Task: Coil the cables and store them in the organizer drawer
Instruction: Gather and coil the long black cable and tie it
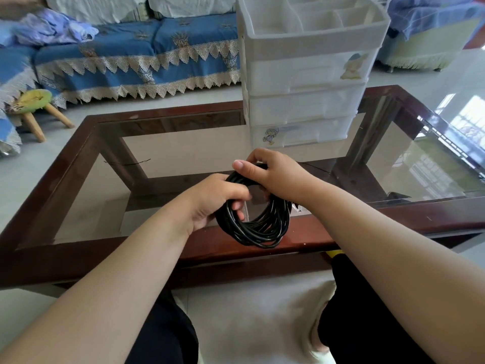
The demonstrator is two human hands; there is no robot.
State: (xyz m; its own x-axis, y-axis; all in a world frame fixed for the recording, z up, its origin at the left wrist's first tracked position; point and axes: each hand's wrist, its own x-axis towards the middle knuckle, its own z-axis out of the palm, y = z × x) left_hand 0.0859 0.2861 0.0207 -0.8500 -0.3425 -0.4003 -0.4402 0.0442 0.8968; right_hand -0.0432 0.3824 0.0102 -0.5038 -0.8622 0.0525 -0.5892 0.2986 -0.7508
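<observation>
Black cable (258, 227) is sitting as a multi-loop coil held in the air over the near wooden rim of the glass table (78, 143), between both hands. Left hand (212, 200) is gripping the coil's left side, fingers curled through the loops. Right hand (275, 174) is wrapping over the top, fingers curled round the bundle, thumb lying straight along it. Lower half of the coil is hanging free with nothing binding it, and loops are already fanning out unevenly at the bottom. Main risk, as I'm reading it: either hand easing off while the other is re-gripping, so the stiff loops are springing open and the coil is unravelling. Can't tell where the cable ends are; something small is showing at the coil's right edge, too blurred to call a plug. A loose end could snag on the table rim on the way over. Organizer (309, 74) is standing on the far side of the table, well apart from the hands, all three drawers looking closed, so one hand is going to have to let go to pull a drawer, and that's when the coil is most likely to flop. Top tray compartments are open.
</observation>
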